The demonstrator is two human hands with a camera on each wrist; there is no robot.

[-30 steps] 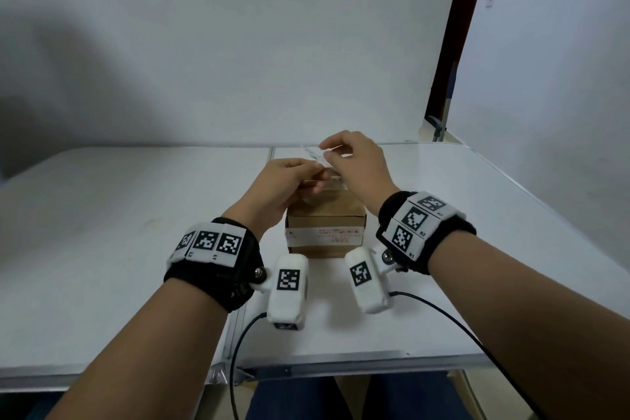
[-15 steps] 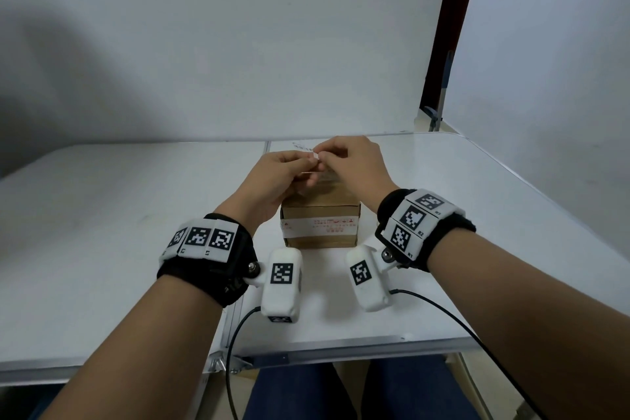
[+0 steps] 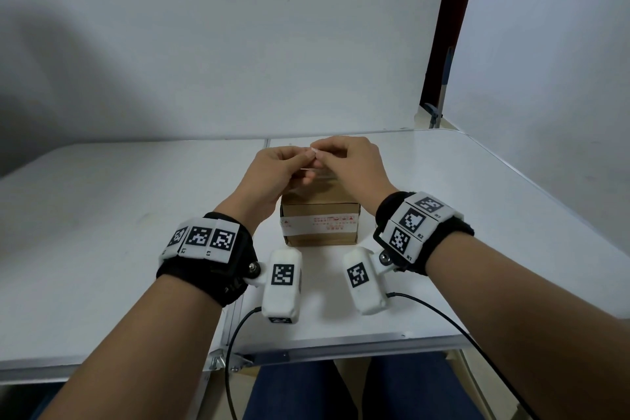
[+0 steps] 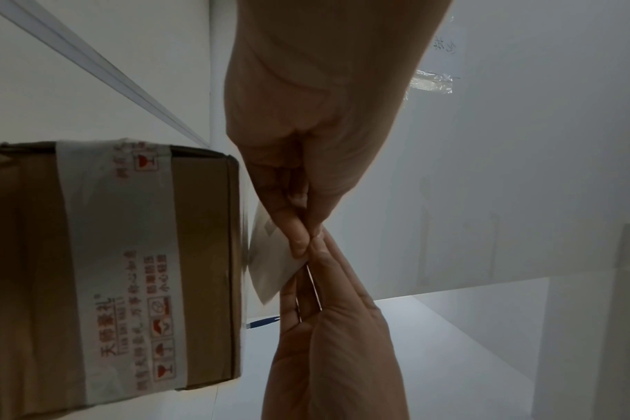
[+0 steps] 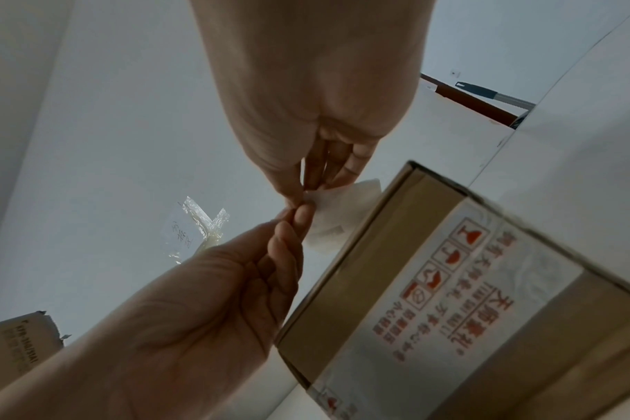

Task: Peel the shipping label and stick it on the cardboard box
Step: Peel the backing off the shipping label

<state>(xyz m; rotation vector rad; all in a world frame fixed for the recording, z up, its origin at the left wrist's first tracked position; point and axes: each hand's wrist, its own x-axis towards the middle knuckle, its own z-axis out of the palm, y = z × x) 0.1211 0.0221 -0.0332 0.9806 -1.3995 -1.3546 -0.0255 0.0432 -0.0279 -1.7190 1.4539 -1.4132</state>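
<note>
A small brown cardboard box [image 3: 320, 215] with a white printed tape band stands on the white table [image 3: 477, 215]. Both hands hover just above its top, fingertips together. My left hand [image 3: 306, 156] and right hand [image 3: 320, 155] each pinch the same corner of a small white shipping label [image 3: 314, 150]. The left wrist view shows the label [image 4: 270, 255] hanging beside the box [image 4: 108, 270], pinched by the left hand [image 4: 301, 236] and the right hand [image 4: 315, 253]. In the right wrist view the label [image 5: 339, 216] lies between the hands and the box [image 5: 450, 284].
A taped paper note [image 5: 195, 227] sticks to the white surface beyond the hands. A blue pen [image 4: 263, 322] lies behind the box. A torn cardboard piece [image 5: 18, 346] sits at the left. Camera cables [image 3: 238, 334] hang over the table's near edge.
Both hands have come down closer to the box top and drawn together. The label stood out above the fingers before; now it is mostly hidden between them.
</note>
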